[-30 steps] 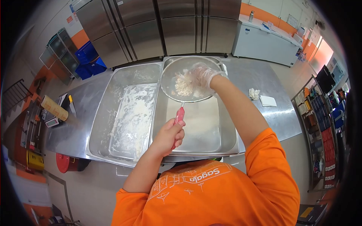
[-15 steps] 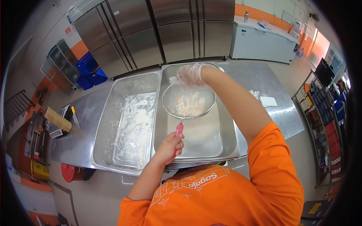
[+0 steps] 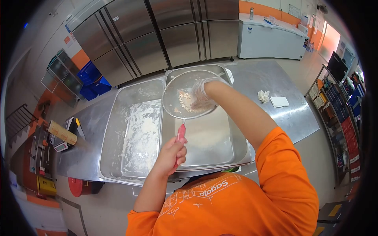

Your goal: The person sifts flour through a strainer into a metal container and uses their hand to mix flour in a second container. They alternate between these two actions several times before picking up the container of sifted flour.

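My left hand (image 3: pixel 172 154) is wrapped round the pink handle of a round wire sieve (image 3: pixel 170 103), which hangs over the right metal tray (image 3: pixel 240 151). Pale crumbly pieces (image 3: pixel 184 98) lie in the sieve's mesh. My right hand (image 3: pixel 202 94), in a clear plastic glove, reaches down into the sieve beside the crumbs; its fingers are blurred and partly hidden. Fine pale powder covers part of the right tray's bottom. To the left, a second metal tray (image 3: pixel 112 137) has white powder scattered over its bottom.
Both trays stand on a steel table (image 3: pixel 299 122). A crumpled tissue (image 3: pixel 263 96) and a white pad (image 3: pixel 279 102) lie at the right. A film roll (image 3: pixel 62 133) is at the left end. Steel refrigerators (image 3: pixel 145 51) and a white chest freezer (image 3: pixel 267 43) stand behind.
My right hand has come down from above the sieve's far rim into its right side. The sieve now sits slightly further left and looks larger and more level.
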Motion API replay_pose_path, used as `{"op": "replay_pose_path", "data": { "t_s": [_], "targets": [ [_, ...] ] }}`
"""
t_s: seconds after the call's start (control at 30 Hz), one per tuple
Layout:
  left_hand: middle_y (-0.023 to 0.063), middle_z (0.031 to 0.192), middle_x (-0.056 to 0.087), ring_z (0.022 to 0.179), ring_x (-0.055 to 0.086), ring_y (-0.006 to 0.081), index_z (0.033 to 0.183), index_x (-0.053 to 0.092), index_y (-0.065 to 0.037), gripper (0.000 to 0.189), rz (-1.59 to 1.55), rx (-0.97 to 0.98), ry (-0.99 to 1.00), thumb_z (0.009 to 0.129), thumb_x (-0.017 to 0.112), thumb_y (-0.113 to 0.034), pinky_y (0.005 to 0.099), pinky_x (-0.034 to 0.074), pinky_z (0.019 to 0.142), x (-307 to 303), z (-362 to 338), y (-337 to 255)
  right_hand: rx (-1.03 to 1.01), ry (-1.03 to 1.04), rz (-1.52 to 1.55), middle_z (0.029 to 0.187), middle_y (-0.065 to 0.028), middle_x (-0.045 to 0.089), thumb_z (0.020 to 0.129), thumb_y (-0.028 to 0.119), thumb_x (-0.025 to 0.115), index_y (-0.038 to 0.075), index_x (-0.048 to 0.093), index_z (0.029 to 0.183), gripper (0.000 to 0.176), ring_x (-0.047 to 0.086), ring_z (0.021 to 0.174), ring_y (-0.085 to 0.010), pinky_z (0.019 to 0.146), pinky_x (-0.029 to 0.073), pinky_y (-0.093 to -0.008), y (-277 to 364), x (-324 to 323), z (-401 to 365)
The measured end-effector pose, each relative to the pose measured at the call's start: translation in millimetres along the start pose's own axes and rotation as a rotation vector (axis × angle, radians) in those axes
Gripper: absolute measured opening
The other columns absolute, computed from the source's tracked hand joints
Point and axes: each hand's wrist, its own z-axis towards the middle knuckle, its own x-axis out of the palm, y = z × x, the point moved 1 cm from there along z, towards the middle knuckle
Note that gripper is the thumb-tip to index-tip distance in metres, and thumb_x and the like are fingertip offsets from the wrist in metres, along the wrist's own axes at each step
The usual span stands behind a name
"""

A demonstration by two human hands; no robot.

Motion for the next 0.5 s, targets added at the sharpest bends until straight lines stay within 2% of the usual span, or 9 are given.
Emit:
{"op": "replay_pose_path", "data": {
  "t_s": [0.03, 0.13, 0.17, 0.23, 0.27, 0.33, 0.43, 0.5],
  "targets": [
    [-0.0041, 0.052, 0.032, 0.039, 0.025, 0.0042, 0.087, 0.045, -0.007, 0.013, -0.003, -0.009, -0.005, 0.088, 0.042, -0.02, 0.0163, 0.024, 0.036, 0, 2, -2, -0.012, 0.09, 0.005, 0.104, -0.0119, 0.056, 0.072, 0.038, 0.059, 0.01, 0.053, 0.11, 0.048, 0.055, 0.094, -0.028, 0.078, 0.044, -0.0378, 4, 5, 2],
    [-0.0042, 0.052, 0.031, 0.039, 0.025, 0.0042, 0.087, 0.045, -0.007, 0.013, -0.006, 0.023, -0.047, 0.088, 0.042, -0.02, 0.0164, 0.024, 0.036, 4, 7, -5, -0.131, 0.048, -0.147, 0.099, -0.0122, 0.059, 0.069, 0.034, 0.062, 0.01, 0.056, 0.106, 0.044, 0.057, 0.089, -0.0271, 0.076, 0.045, -0.0379, 5, 36, 53],
    [-0.0041, 0.052, 0.032, 0.039, 0.025, 0.0042, 0.087, 0.045, -0.007, 0.013, -0.014, 0.018, -0.033, 0.087, 0.042, -0.02, 0.0165, 0.025, 0.036, 5, 6, -1, -0.127, 0.049, -0.142, 0.099, -0.0122, 0.059, 0.069, 0.034, 0.062, 0.01, 0.056, 0.106, 0.044, 0.057, 0.089, -0.0271, 0.076, 0.045, -0.0379, 13, 23, 38],
    [-0.0041, 0.052, 0.032, 0.039, 0.025, 0.0043, 0.087, 0.045, -0.007, 0.013, -0.022, 0.009, -0.021, 0.087, 0.043, -0.02, 0.0165, 0.025, 0.036, 3, 6, 4, -0.217, 0.048, -0.349, 0.103, -0.012, 0.057, 0.067, 0.033, 0.064, 0.009, 0.056, 0.105, 0.046, 0.056, 0.092, -0.0265, 0.079, 0.044, -0.0383, 25, 1, 9],
    [-0.004, 0.052, 0.033, 0.038, 0.026, 0.0044, 0.088, 0.045, -0.007, 0.013, -0.011, -0.015, -0.04, 0.087, 0.043, -0.02, 0.0166, 0.025, 0.036, 0, 7, 6, -0.221, 0.051, -0.349, 0.103, -0.012, 0.057, 0.067, 0.033, 0.064, 0.009, 0.056, 0.105, 0.046, 0.056, 0.092, -0.0265, 0.079, 0.044, -0.0383, 21, 4, 18],
    [-0.0039, 0.052, 0.033, 0.038, 0.026, 0.0044, 0.088, 0.045, -0.007, 0.013, 0.001, -0.037, -0.063, 0.087, 0.043, -0.02, 0.0167, 0.025, 0.036, -4, 4, 9, -0.219, -0.145, -0.037, 0.107, -0.0127, 0.055, 0.067, 0.035, 0.065, 0.009, 0.054, 0.108, 0.05, 0.054, 0.096, -0.0276, 0.082, 0.043, -0.0385, 12, 3, 38],
    [-0.0041, 0.052, 0.033, 0.038, 0.026, 0.0046, 0.088, 0.045, -0.007, 0.013, -0.006, -0.046, -0.026, 0.087, 0.043, -0.02, 0.017, 0.024, 0.036, -4, 0, 12, -0.117, -0.186, 0.053, 0.109, -0.013, 0.053, 0.066, 0.038, 0.065, 0.01, 0.053, 0.11, 0.054, 0.052, 0.1, -0.0287, 0.084, 0.042, -0.0386, 0, 7, 39],
    [-0.0041, 0.052, 0.033, 0.038, 0.026, 0.0048, 0.087, 0.045, -0.008, 0.013, -0.033, -0.009, -0.083, 0.087, 0.043, -0.02, 0.0173, 0.024, 0.036, -8, 5, 14, -0.102, -0.144, 0.048, 0.11, -0.0132, 0.053, 0.067, 0.039, 0.065, 0.011, 0.052, 0.111, 0.054, 0.051, 0.1, -0.029, 0.084, 0.042, -0.0386, -3, 12, 44]
  ]
}}
